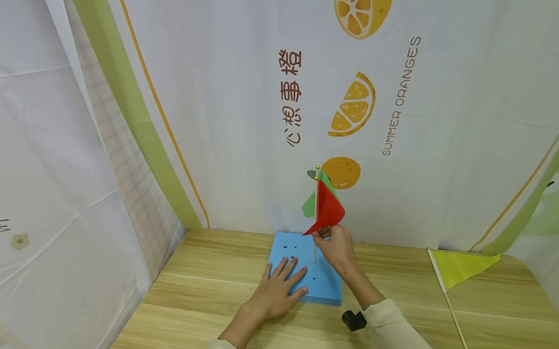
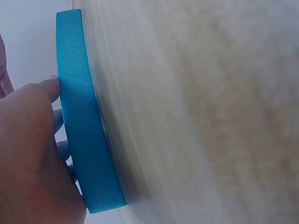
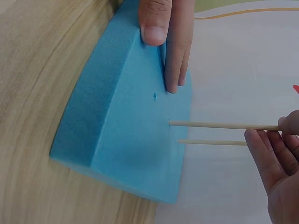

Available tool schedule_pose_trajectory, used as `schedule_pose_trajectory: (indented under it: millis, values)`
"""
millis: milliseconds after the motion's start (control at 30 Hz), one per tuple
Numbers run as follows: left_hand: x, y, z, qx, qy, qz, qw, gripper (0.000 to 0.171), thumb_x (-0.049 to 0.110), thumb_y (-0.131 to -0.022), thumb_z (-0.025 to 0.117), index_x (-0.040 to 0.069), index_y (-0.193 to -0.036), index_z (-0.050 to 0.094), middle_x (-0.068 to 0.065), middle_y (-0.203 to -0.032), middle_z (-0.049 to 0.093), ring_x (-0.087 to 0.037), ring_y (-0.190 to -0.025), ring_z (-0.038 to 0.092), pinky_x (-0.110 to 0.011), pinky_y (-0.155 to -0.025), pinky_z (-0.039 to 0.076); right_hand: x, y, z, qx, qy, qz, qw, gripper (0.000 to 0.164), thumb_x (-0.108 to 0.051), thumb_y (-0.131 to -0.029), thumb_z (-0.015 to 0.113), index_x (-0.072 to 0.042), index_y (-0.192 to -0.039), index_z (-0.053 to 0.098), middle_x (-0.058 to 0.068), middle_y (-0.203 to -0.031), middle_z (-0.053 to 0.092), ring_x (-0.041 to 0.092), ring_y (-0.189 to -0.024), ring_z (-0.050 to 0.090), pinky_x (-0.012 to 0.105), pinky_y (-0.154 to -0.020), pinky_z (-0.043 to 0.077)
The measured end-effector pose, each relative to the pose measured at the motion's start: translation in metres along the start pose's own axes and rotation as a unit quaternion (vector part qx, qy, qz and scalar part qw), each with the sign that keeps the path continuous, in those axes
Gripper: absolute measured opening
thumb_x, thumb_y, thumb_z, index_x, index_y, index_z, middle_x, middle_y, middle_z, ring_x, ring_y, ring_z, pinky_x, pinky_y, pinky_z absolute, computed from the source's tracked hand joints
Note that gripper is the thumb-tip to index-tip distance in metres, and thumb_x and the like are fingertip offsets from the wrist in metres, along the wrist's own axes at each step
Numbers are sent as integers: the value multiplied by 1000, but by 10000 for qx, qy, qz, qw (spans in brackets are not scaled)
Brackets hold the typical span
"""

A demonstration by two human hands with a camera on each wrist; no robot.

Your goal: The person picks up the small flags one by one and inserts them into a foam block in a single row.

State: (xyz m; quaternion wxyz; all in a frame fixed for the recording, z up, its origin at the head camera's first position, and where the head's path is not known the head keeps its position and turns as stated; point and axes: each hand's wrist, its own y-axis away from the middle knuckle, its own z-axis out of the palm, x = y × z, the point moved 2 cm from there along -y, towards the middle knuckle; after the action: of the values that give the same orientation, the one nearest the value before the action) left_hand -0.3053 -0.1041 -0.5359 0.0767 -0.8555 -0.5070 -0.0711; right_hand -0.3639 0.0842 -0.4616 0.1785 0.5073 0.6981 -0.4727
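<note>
A blue foam block [image 1: 323, 291] with several small holes lies on the wooden table. My left hand [image 1: 273, 293] rests on its top with fingers spread, pressing flat near the left side. With thumb and fingers, my right hand [image 1: 337, 249] pinches the thin wooden stick [image 3: 224, 125] of a red flag [image 1: 330, 205]. That stick's lower end meets the block's top at a hole; how deep it sits cannot be told. Behind it, a second stick [image 3: 205, 142] stands in the block. A green flag [image 1: 309, 205] shows behind the red one, partly hidden by it.
A yellow flag [image 1: 459, 268] on a stick lies on the table [image 1: 404, 281] at the right. Black fittings [image 1: 353, 321] sit beside both wrists. A white printed curtain [image 1: 225, 101] hangs behind the table's far edge, with another cloth at the left.
</note>
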Motion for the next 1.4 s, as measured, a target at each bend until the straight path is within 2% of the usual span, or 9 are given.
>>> schedule_pose_trajectory:
  millis: [333, 667, 867, 1067, 1400]
  values:
    - [1, 1, 0, -25, 21, -16, 10000, 62, 54, -113, 41, 24, -167, 39, -9, -178, 27, -36, -166, 21, -67, -131, 18, 1, 2, 0, -34, 49, 63, 10000, 12, -10, -95, 80, 0, -99, 75, 14, -91, 79, 30, -86, 77, 46, -82, 65]
    - [1, 2, -2, -13, 2, 4, 10000, 62, 54, -113, 41, 24, -167, 40, -9, -177, 28, -36, -166, 22, -67, -131, 18, 6, 3, -5, -17, 67, -18, 10000, 10, -8, -95, 78, 1, -98, 75, 13, -92, 79, 29, -87, 76, 47, -83, 65]
    - [2, 2, -3, -34, -3, 16, 10000, 62, 54, -113, 41, 24, -168, 39, -9, -178, 27, -36, -166, 21, -67, -131, 18, 9, 4, -16, -8, 38, -129, 9999, 9, -5, -95, 76, 2, -100, 73, 15, -93, 78, 32, -87, 76, 48, -81, 66]
    - [1, 1, -2, -44, -1, 23, 10000, 63, 54, -113, 40, 24, -168, 38, -8, -178, 27, -35, -166, 21, -66, -131, 18, 14, 6, -31, 9, 159, -218, 9996, 6, -3, -96, 74, 1, -100, 73, 15, -93, 79, 30, -86, 76, 43, -77, 66]
    - [0, 1, -2, -42, 62, 56, 10000, 63, 54, -113, 40, 23, -168, 38, -9, -178, 26, -36, -166, 20, -67, -131, 17, 23, 12, -59, -24, 297, -200, 9994, 7, -5, -96, 74, 1, -98, 74, 11, -90, 77, 26, -84, 73, 29, -76, 60]
